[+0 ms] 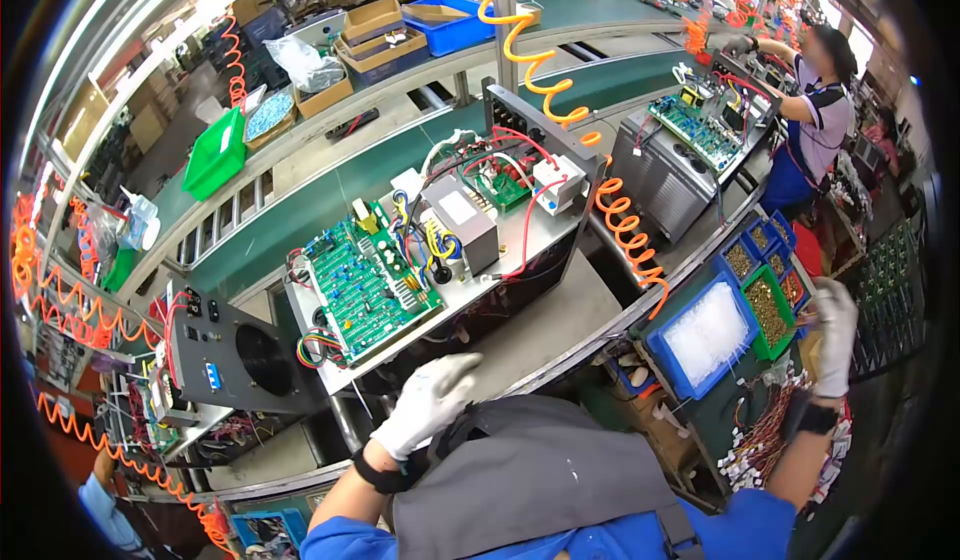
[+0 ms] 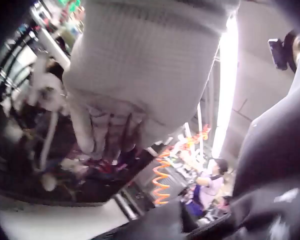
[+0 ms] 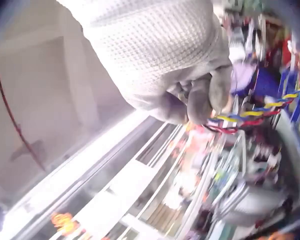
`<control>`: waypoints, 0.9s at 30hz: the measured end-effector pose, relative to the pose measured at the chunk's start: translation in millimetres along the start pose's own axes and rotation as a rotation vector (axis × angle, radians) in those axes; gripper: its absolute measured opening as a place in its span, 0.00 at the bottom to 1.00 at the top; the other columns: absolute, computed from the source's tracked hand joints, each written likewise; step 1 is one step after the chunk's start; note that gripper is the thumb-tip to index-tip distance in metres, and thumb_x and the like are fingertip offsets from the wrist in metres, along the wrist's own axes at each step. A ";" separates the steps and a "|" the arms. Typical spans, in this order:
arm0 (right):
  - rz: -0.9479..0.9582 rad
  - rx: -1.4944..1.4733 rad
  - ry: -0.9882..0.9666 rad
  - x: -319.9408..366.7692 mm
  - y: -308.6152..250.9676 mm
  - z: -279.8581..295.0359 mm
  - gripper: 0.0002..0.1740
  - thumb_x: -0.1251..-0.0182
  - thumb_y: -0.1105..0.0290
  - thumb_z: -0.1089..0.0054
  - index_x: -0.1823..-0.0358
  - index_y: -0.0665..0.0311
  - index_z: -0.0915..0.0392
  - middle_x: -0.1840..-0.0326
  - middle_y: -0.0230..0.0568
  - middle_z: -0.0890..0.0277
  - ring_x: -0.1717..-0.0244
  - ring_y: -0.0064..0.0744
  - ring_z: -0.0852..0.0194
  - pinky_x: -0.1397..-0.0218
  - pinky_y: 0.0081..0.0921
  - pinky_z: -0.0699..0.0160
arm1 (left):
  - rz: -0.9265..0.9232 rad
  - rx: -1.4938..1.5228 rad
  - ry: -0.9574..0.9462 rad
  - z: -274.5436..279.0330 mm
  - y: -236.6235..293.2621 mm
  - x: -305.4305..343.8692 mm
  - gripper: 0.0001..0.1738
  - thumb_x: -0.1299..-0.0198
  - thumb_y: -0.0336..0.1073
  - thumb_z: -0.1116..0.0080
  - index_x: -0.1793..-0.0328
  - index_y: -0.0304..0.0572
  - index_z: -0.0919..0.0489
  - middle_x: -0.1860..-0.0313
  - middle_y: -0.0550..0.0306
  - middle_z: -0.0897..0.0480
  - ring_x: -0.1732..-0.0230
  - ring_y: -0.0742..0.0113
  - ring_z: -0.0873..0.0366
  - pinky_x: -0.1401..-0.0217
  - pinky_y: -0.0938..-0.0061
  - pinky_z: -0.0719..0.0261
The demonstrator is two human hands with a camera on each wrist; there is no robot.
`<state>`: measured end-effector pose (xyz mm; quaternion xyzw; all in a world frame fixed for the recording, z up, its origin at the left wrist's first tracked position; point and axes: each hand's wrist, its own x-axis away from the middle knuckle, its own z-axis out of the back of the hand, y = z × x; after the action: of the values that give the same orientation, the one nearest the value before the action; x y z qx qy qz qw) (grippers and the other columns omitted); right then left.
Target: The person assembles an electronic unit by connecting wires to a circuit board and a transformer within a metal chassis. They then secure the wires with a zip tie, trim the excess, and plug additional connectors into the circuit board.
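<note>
The left hand [image 1: 428, 403] wears a white knitted cloth glove, matt and waffle-textured. The right hand [image 1: 833, 335] wears the same, its greyer, smoother fingertips [image 3: 210, 97] pinching a twisted bundle of glossy plastic-sheathed wires [image 3: 255, 116]. The smooth grey table [image 1: 560, 320] looks matt along its near edge. On it, a bare brushed-metal chassis tray [image 1: 530, 245] carries a green lacquered circuit board [image 1: 368, 285] with a faint sheen. At the table's right edge a blue plastic bin [image 1: 657, 347] shines, and the orange coiled plastic hose [image 1: 625, 230] is glossy.

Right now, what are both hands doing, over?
Left hand, white-gloved, holds nothing, beside the grey metal chassis with green circuit board. Right hand pinches twisted yellow, blue and red wires near the green parts bin. No obstruction seen.
</note>
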<state>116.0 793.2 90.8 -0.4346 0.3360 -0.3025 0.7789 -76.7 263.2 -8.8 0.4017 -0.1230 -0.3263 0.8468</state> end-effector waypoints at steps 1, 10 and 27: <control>0.077 0.136 -0.195 19.0 -42.3 -37.4 0.21 0.37 0.60 0.42 0.50 0.70 0.23 0.72 0.34 0.25 0.76 0.22 0.24 0.72 0.20 0.24 | -0.118 0.034 0.024 -3.6 18.8 -16.5 0.24 0.36 0.41 0.45 0.37 0.35 0.24 0.40 0.40 0.22 0.38 0.45 0.25 0.34 0.59 0.29; -0.190 -0.702 -1.076 97.2 -78.5 -244.2 0.14 0.27 0.69 0.42 0.46 0.71 0.26 0.56 0.35 0.22 0.57 0.19 0.23 0.52 0.19 0.22 | -0.044 0.094 0.148 -52.3 88.0 -63.6 0.30 0.35 0.33 0.44 0.27 0.33 0.35 0.45 0.37 0.19 0.46 0.48 0.18 0.45 0.67 0.21; -0.218 -0.438 -1.689 160.9 -96.4 -337.6 0.19 0.22 0.50 0.55 0.59 0.59 0.28 0.71 0.24 0.33 0.70 0.15 0.35 0.67 0.17 0.32 | 0.100 -0.235 0.194 3.4 37.3 10.3 0.25 0.36 0.32 0.42 0.33 0.38 0.29 0.64 0.48 0.21 0.66 0.51 0.19 0.63 0.63 0.21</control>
<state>-71.6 468.1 -0.1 -0.6826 -0.3453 0.1186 0.6330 -53.5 271.8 21.2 0.3228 -0.0217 -0.2555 0.9110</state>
